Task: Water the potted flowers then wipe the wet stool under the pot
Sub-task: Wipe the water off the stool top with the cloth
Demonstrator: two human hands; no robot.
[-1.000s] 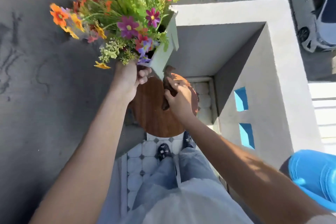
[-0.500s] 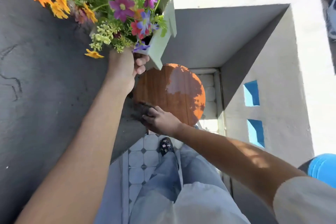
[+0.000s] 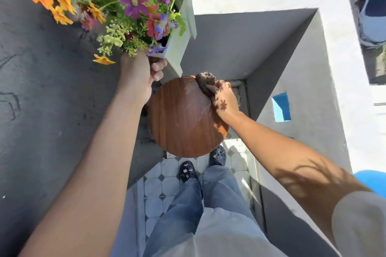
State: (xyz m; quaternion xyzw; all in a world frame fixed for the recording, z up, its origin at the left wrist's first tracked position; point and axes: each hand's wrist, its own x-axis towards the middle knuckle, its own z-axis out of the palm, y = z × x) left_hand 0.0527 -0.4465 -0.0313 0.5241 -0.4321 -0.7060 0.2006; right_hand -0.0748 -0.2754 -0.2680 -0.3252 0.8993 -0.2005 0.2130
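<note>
Gripping one flower pot (image 3: 177, 48), the left hand (image 3: 137, 75) lifts it; right hand (image 3: 224, 100) presses one cloth (image 3: 205, 82) on one stool (image 3: 183, 119).

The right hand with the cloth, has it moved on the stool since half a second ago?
Yes. The right hand took the cloth from the stool's near left edge to its far right edge.
</note>
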